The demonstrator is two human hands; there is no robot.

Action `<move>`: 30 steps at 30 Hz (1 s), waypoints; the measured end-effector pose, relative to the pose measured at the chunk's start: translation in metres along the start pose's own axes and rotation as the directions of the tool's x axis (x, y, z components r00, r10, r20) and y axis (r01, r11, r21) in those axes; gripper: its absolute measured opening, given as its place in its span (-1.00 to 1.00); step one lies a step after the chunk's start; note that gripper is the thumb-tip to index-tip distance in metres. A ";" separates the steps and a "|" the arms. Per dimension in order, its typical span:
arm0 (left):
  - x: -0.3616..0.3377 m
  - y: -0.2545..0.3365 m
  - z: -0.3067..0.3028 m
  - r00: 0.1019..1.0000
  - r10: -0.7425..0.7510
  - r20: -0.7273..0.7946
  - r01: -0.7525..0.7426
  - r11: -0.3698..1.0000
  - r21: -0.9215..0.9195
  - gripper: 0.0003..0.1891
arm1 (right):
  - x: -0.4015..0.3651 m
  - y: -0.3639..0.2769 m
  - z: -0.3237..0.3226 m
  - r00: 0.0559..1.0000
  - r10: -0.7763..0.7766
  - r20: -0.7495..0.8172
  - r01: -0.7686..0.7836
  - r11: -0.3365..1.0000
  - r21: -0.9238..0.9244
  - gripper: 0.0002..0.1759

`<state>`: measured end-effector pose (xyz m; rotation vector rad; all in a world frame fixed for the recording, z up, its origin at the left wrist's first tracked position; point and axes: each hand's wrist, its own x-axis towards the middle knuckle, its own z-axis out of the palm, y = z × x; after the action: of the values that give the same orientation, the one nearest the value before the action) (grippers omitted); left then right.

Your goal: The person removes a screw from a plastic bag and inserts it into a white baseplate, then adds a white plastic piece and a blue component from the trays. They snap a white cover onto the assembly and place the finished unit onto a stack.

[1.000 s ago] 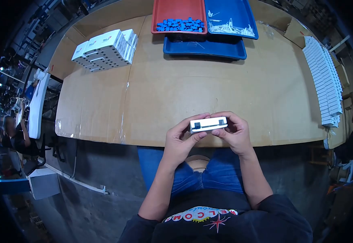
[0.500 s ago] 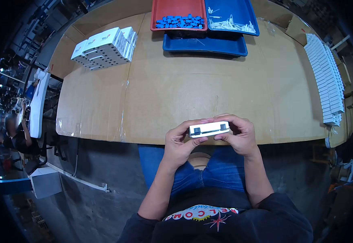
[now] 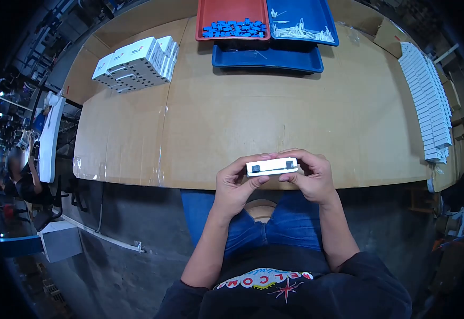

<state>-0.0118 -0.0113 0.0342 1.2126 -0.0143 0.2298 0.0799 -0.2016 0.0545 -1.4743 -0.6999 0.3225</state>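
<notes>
Between both hands is a small white plastic case, its narrow side facing me. Two dark square latches sit near the ends of that side, and a thin dark line runs along it towards the right. My left hand grips the left end, thumb below and fingers over the top. At the other end, my right hand is closed round the case the same way. The case is held up over the near edge of the cardboard-covered table.
White cases with handles are stacked at the back left. A red tray of blue parts and a blue tray of white sticks rest above another blue tray. White pieces line the right side. A person sits far left.
The case has tipped slightly in my hands and the dark line along its front side looks thinner. Both hands keep their hold, nearly in the same place.
</notes>
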 end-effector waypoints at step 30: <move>-0.008 0.021 0.005 0.999 0.013 -0.030 0.001 0.910 0.414 -0.63 | 0.001 0.005 0.008 0.999 -0.034 -0.001 0.034 0.996 -0.086 -0.69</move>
<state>-0.0233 -0.0101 0.0542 1.6336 0.0619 0.2664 0.0766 -0.1944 0.0490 -1.5427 -0.7437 0.2666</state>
